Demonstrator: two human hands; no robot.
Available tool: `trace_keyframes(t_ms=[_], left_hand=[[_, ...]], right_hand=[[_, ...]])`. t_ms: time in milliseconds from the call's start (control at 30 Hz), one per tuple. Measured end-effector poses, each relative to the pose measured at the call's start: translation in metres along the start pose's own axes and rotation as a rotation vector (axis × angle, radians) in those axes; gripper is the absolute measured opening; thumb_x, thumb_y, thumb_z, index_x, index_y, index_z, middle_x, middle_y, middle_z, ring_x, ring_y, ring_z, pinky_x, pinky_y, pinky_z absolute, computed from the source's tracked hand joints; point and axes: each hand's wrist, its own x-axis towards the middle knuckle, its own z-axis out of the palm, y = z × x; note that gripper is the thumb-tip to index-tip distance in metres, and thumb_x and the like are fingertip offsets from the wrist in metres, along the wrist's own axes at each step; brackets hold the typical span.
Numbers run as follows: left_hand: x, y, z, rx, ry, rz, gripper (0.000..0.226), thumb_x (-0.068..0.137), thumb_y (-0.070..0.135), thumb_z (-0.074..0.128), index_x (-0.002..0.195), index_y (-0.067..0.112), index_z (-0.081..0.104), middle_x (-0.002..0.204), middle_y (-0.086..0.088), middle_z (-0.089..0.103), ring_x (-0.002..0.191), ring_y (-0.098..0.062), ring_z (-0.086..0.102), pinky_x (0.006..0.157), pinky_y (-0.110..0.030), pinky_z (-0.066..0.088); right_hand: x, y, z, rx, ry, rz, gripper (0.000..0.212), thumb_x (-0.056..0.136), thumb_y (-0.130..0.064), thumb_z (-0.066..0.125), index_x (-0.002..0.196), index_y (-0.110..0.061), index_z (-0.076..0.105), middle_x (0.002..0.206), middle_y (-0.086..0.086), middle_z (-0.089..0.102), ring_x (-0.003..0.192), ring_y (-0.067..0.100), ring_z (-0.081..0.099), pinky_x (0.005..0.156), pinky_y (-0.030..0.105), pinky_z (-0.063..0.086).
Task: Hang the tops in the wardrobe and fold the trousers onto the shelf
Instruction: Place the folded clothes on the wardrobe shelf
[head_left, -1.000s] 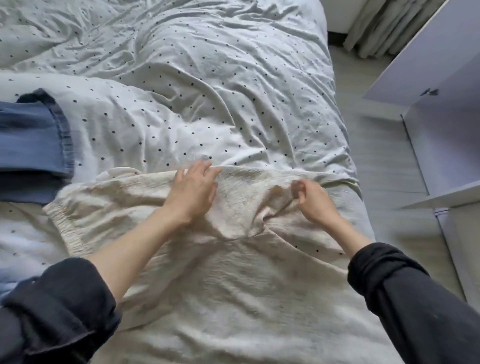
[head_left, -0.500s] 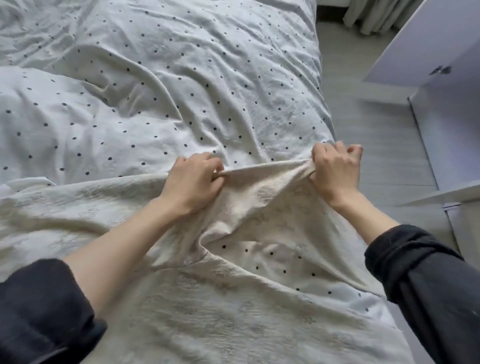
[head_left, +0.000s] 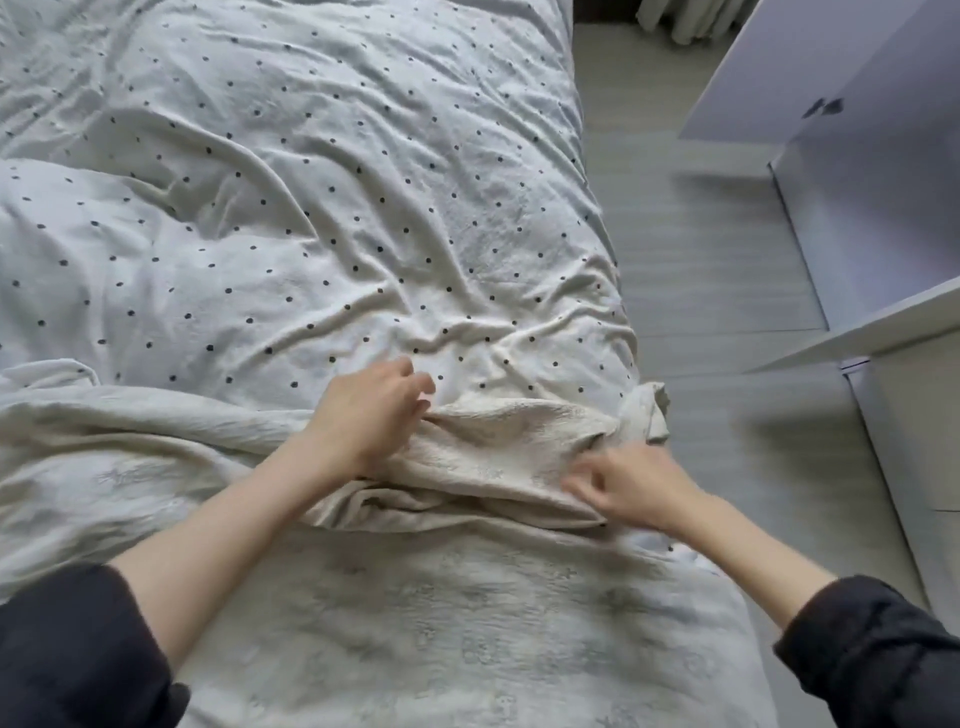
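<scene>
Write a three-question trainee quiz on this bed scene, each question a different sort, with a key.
1. True or false: the cream garment lies on the dotted duvet.
2. Multiple choice: the left hand is A) resting on the garment, B) holding a hanger, C) on the floor.
3. Fill in: the white wardrobe stands to the person's ____.

Key: 1 true; 2 A; 3 right. The right hand is blurred, so its grip is left out.

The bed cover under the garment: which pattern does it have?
White bed cover with small dark dots, head view.
</scene>
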Motion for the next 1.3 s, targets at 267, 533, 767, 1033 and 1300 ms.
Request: trace_keyframes(t_ms=[267,533,767,1033,1300], left_hand=[[0.015,-0.004,0.021,-0.146,-0.234,-0.165,0.011,0.089,0.022,0.055,0.097,0.015,0.055,0.097,-0.001,0.055,0.102,-0.027,0.054,0.080,-0.035,0.033],[0.021,-0.021,-0.038,-0.076,0.019,-0.113,0.022,0.094,0.036,0.050,0.093,0.019,0.036,0.087,-0.006,0.060,0.076,-0.028,0.051,0.063,-0.035,0.035],[0.031,-0.030,-0.058,-0.311,-0.234,-0.084,0.017,0.084,0.032,0.068,0.085,0.016,0.066,0.070,0.006,0.055,0.075,-0.019,0.055,0.063,-0.028,0.038],[0.023,-0.043,-0.036,-0.289,0.092,-0.189,0.021,0.082,-0.004,0.053,0.093,0.011,0.061,0.093,-0.009,0.060,0.092,-0.032,0.057,0.076,-0.040,0.045],[0.040,-0.048,-0.045,-0.169,0.352,-0.219,0.027,0.082,-0.005,0.051,0.103,0.007,0.064,0.101,-0.018,0.061,0.096,-0.036,0.055,0.083,-0.043,0.037]], right_hand=[[0.089,-0.008,-0.020,0.163,-0.106,-0.033,0.037,0.089,-0.033,0.062,0.120,-0.015,0.055,0.110,0.006,0.057,0.100,0.023,0.055,0.085,0.036,0.046],[0.067,0.019,-0.056,0.450,-0.118,0.062,0.016,0.078,-0.017,0.069,0.069,-0.019,0.056,0.071,0.000,0.061,0.060,0.013,0.059,0.052,0.025,0.048],[0.028,0.065,-0.068,0.073,-0.462,0.289,0.045,0.061,-0.039,0.073,0.100,-0.019,0.061,0.097,0.001,0.064,0.084,0.018,0.062,0.072,0.033,0.055],[0.004,0.053,-0.046,0.776,-0.781,0.337,0.062,0.072,-0.062,0.063,0.112,-0.015,0.059,0.102,0.005,0.055,0.086,0.017,0.057,0.076,0.035,0.056],[0.044,0.079,-0.097,0.202,0.264,0.557,0.023,0.085,-0.009,0.055,0.105,-0.002,0.062,0.110,0.024,0.059,0.098,0.036,0.058,0.080,0.037,0.047]])
